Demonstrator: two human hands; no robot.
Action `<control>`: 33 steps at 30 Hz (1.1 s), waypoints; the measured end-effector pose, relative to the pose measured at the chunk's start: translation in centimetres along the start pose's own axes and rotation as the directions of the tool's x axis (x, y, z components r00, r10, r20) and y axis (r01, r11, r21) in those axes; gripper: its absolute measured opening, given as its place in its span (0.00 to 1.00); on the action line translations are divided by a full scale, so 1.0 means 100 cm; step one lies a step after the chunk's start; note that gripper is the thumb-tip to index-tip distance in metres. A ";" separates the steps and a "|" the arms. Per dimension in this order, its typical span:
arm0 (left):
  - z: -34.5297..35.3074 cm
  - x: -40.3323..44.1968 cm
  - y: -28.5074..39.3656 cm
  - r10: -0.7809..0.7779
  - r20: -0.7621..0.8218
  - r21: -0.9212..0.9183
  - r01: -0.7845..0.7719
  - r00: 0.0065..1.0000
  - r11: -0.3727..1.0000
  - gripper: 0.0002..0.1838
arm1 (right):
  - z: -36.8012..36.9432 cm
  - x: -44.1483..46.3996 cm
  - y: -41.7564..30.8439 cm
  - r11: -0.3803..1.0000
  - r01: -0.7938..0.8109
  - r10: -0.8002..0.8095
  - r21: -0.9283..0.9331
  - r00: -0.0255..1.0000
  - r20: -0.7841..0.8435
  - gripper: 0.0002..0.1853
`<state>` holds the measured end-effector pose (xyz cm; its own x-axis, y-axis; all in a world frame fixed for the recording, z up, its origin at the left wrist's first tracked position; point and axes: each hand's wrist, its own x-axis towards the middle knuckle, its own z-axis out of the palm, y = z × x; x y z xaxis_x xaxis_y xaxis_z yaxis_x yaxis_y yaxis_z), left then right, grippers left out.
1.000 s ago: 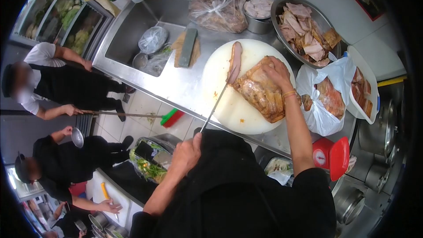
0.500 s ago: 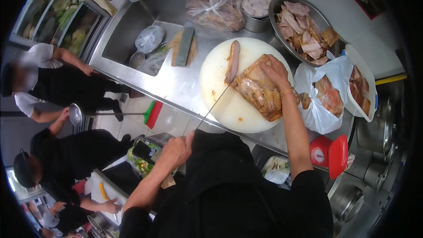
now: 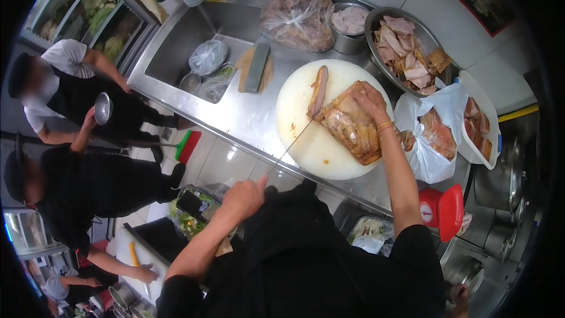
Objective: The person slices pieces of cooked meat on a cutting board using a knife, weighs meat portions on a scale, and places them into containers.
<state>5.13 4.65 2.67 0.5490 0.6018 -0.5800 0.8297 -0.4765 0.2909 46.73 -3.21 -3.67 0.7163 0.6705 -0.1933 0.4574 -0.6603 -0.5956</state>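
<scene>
My left hand (image 3: 246,198) is closed round the handle end of a long thin knife (image 3: 290,146). The blade's far part reaches the left end of a big browned slab of cooked meat (image 3: 348,126), where a cut slice (image 3: 318,92) lies alongside. Bent over the slab's upper right, the fingers of my right hand (image 3: 371,105) grip and steady it. Slab and slice rest on a round white cutting board (image 3: 294,91), with small crumbs of meat around them. Most of the knife's handle is hidden in my fist.
A steel bowl of sliced meat (image 3: 406,56), a bagged piece (image 3: 432,123), a plastic bag of meat (image 3: 298,20) and a sharpening stone (image 3: 257,68) surround the board. A red scale (image 3: 441,209) stands lower right. Two co-workers stand left, one holding a metal bowl (image 3: 103,108).
My view has shifted a little, so the counter sits lower right. At left a co-worker's metal bowl has risen. Another person's hand now shows at the lower right. Both my grips are unchanged.
</scene>
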 end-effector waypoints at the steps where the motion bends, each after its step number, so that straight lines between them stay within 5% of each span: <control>1: -0.008 -0.008 0.002 -0.065 0.028 -0.003 0.065 0.997 0.998 0.37 | 0.003 -0.001 0.000 1.000 -0.001 0.001 -0.004 1.000 -0.008 0.33; 2: -0.006 -0.011 0.002 -0.071 0.020 -0.019 0.072 0.997 0.997 0.37 | 0.027 0.010 0.020 0.990 0.082 -0.107 -0.116 0.968 -0.229 0.30; 5: 0.004 -0.007 -0.003 -0.053 -0.044 -0.045 0.051 0.998 0.998 0.37 | 0.022 -0.004 -0.031 0.952 0.223 -0.273 -0.209 0.929 -0.250 0.33; 9: 0.028 -0.006 -0.018 -0.004 -0.118 -0.029 0.001 0.993 1.000 0.36 | 0.044 -0.013 -0.110 0.733 0.126 -0.124 -0.668 0.991 0.051 0.35; 11: 0.020 -0.024 -0.015 0.012 -0.133 -0.099 -0.025 0.991 0.995 0.37 | 0.064 -0.002 -0.121 0.860 0.089 -0.017 -0.502 0.989 0.146 0.37; 13: 0.022 -0.037 -0.020 -0.046 -0.146 -0.122 0.028 0.988 0.992 0.38 | 0.089 0.013 -0.109 0.985 0.023 -0.010 -0.173 0.997 0.074 0.33; 16: 0.022 -0.054 -0.018 -0.099 -0.059 -0.155 0.089 0.993 0.984 0.39 | 0.100 0.018 -0.105 0.992 0.106 -0.105 -0.070 0.994 0.016 0.29; 23: 0.044 -0.052 -0.030 -0.117 -0.059 -0.288 0.095 0.991 0.953 0.36 | 0.093 0.043 -0.101 0.976 -0.047 0.062 0.210 0.996 -0.063 0.26; 28: 0.045 -0.058 -0.024 -0.157 -0.039 -0.330 0.136 0.987 0.934 0.38 | 0.070 0.035 -0.097 0.826 -0.068 0.023 0.559 0.996 0.087 0.21; 33: 0.039 -0.060 -0.015 -0.196 -0.057 -0.356 0.164 0.979 0.920 0.38 | 0.076 0.056 -0.088 0.499 0.008 -0.035 0.867 0.999 0.012 0.14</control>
<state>0.22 -0.73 2.72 0.3803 0.7194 -0.5812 0.8891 -0.1114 0.4439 42.73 8.95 -5.38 0.6936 0.6972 -0.1811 -0.2230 -0.0313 -0.9743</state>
